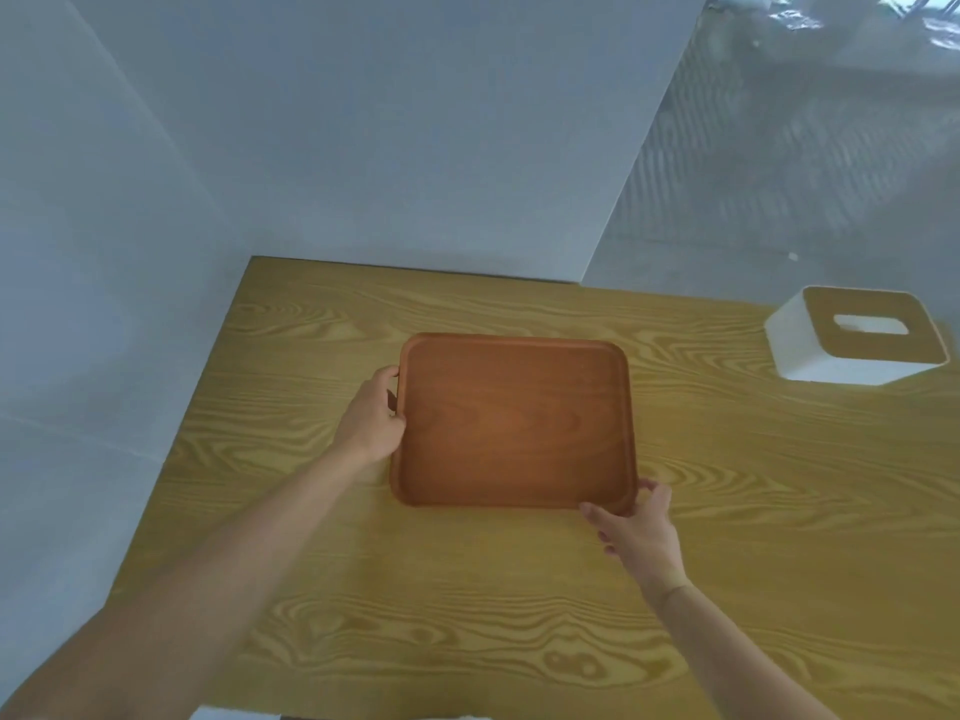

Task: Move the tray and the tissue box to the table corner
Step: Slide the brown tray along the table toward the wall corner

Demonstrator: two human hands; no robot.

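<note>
Two hands are gripping the tray, which is lying flat on the table near its far left corner. Her left hand is pinching the tray's left rim, and the right hand is curling around its near right corner. Well right of the tray, the tissue box is waiting untouched. Next, I'd judge, comes sliding the tray into the corner.
</note>
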